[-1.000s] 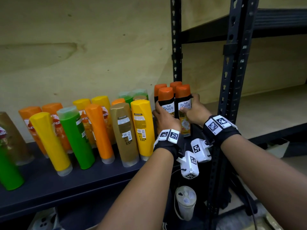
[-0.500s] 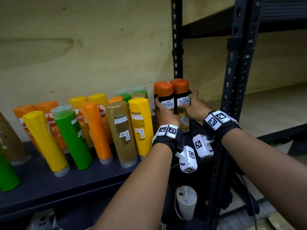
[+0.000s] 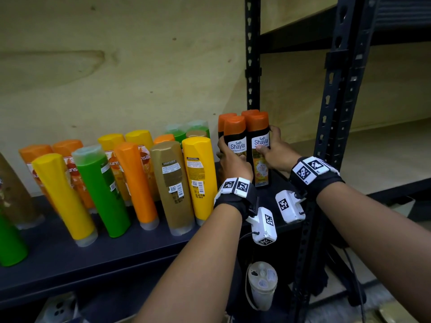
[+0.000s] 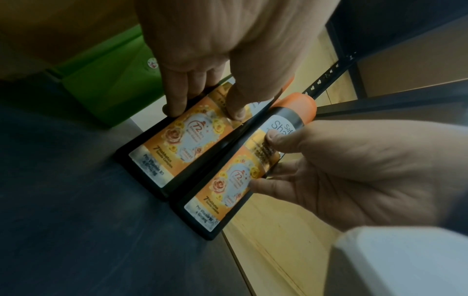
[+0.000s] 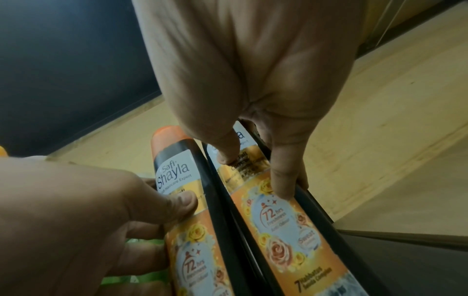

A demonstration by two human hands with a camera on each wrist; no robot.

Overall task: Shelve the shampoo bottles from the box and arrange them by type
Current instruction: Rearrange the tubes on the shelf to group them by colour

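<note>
Both hands have barely shifted: left hand (image 3: 229,163) and right hand (image 3: 278,155), fingers curled around the front Shayla bottles (image 3: 249,145) at two o'clock on the shelf (image 3: 70,257), squaring their group together.

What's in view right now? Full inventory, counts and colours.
Safi Shayla bottles: 4, black with orange caps, right end of shelf, upright, two front ones held
Yellow bottles: 4, shelf, cap down
Orange bottles: 4, shelf
Green bottles: at least 4, shelf, one at left edge
Gold bottles: at least 2, shelf
Shelf: 1, dark, metal rack
Left hand: grips front-left Shayla bottle
Right hand: grips front-right Shayla bottle
</note>
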